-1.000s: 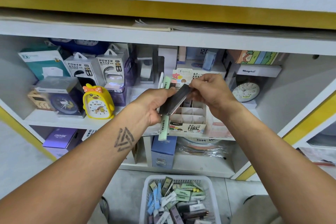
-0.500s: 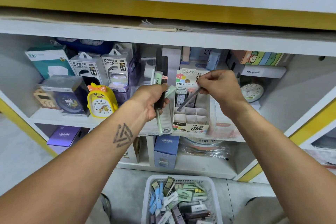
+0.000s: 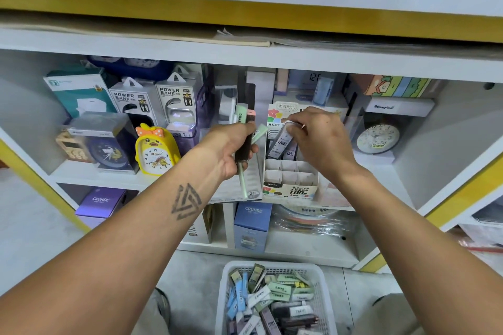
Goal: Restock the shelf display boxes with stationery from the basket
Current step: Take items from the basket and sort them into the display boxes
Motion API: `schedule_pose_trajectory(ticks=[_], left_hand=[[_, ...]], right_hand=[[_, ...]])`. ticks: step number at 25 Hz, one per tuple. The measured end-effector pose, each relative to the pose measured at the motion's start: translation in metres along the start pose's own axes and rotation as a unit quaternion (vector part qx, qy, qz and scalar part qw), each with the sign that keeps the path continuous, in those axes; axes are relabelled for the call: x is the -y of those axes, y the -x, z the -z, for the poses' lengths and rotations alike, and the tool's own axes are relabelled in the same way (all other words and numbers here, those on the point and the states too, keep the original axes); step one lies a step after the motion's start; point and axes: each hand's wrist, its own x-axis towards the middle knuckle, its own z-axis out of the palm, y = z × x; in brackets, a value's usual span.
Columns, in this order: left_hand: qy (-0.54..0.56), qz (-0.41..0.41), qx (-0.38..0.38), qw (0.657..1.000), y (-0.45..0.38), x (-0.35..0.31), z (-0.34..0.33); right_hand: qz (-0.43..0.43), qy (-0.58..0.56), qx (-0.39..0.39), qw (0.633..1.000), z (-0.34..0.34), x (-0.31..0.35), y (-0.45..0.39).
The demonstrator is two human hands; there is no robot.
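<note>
Grey lead case [image 3: 281,141] in right hand [image 3: 321,141]

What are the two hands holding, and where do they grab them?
The left hand grips a bunch of slim lead cases around their middle. The right hand pinches one grey case by its top end, over the display box.

The display box [image 3: 290,185] has open front compartments, reachable from above. The shelf board [image 3: 245,54] overhead limits the height. The yellow clock [image 3: 156,152] and power bank boxes [image 3: 152,100] crowd the shelf's left part.
</note>
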Motion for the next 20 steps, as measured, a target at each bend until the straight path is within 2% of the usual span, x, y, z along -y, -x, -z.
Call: schedule_pose_trajectory(ticks=[14,20], left_hand=[[-0.002,-0.002,0.014,1.0,-0.001,0.001,-0.002],[0.0,-0.006,0.018,1.0,0.001,0.002,-0.003]], right_hand=[[0.113,0.008,0.005,0.994,-0.005,0.012,0.004],[0.09,0.038,0.077,0.992,-0.017,0.003,0.01]])
